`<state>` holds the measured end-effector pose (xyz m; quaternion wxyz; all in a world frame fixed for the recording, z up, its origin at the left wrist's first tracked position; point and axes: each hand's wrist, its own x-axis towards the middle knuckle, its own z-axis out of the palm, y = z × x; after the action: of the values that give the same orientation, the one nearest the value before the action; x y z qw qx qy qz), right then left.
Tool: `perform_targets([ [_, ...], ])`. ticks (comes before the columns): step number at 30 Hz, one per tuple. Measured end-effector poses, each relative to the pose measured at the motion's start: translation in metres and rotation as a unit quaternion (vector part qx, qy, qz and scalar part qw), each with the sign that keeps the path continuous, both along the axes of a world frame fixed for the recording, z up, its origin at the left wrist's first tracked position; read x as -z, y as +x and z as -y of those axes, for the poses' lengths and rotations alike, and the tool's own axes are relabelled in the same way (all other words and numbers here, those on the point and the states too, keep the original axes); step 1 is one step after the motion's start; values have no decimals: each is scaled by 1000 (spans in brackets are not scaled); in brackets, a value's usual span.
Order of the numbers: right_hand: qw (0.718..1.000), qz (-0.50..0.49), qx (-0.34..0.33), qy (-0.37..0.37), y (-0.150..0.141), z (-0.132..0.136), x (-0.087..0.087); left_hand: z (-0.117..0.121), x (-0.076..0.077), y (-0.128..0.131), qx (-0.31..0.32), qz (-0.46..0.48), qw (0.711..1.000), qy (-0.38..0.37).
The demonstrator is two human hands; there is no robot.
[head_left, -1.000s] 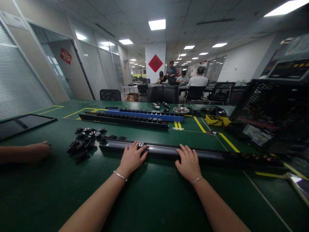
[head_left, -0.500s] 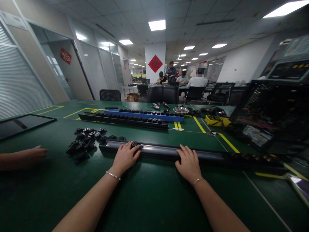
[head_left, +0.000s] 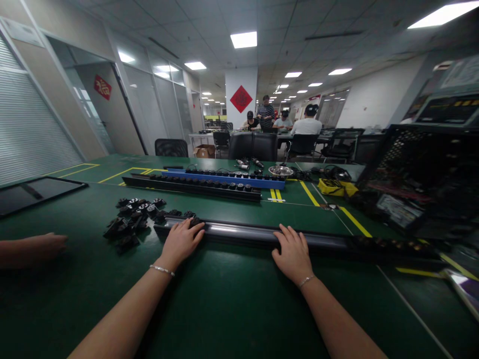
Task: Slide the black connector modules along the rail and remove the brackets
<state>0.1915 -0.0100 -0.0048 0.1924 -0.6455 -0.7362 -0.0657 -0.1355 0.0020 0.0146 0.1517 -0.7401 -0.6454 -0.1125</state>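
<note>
A long black rail with a shiny top lies across the green table in front of me. My left hand is on its left part, fingers curled over a small black socket module that sits on the rail, mostly covered by the fingers. Farther right, my right hand grips the rail, thumb on the near side and fingers over the top. Beside the rail's left end lies a pile of loose black modules. Dark parts line the rail's right portion.
Behind are another black rail and a blue rail, both with modules. A co-worker's hand is at the left, near a dark flat panel. A metal bowl, yellow box and open computer case stand right.
My left hand has slid left along the rail, and the socket module under its fingers moved with it. My right hand stayed in place. The co-worker's hand drew back a little to the left.
</note>
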Motion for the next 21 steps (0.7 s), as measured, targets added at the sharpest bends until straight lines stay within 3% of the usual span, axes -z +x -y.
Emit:
perform_targets([
  [9, 1000, -1, -1, -3, -1, 1, -2, -5, 3, -24, -7, 9, 1000, 21],
  [21, 1000, -3, 0, -16, -1, 2, -5, -5, -3, -39, -51, 11, 999, -8],
])
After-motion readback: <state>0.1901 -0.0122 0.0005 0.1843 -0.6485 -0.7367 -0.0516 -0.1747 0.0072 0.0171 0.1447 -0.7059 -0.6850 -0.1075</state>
